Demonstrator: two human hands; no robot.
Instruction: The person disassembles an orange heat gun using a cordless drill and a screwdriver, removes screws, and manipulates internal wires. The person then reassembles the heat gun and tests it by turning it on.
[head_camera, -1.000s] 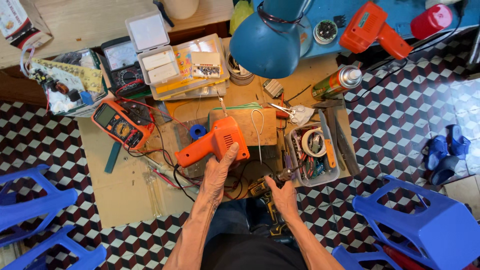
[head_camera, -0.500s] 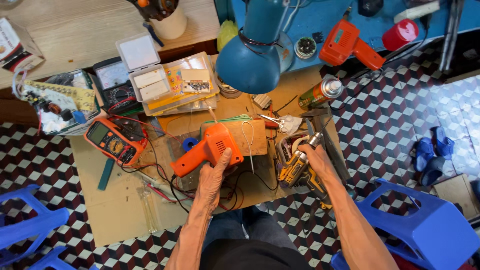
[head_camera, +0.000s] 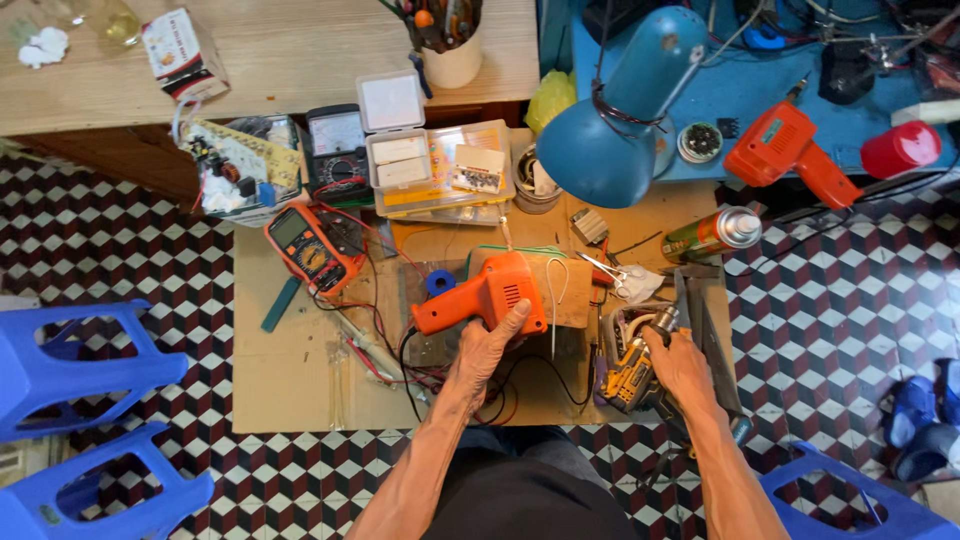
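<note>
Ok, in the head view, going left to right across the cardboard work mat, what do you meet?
Orange multimeter → orange soldering gun under the left hand → yellow tool gripped by the right hand.

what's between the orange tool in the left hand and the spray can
In the head view, small scissors and a white rag lie between the orange tool and the spray can.

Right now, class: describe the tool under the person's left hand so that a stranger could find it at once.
Start at the big blue desk lamp and drop to the cardboard sheet on the tiled floor. At its middle the left hand rests on an orange pistol-shaped tool. A similar orange one lies on the blue bench, and the orange multimeter is flat with a dial.
</note>
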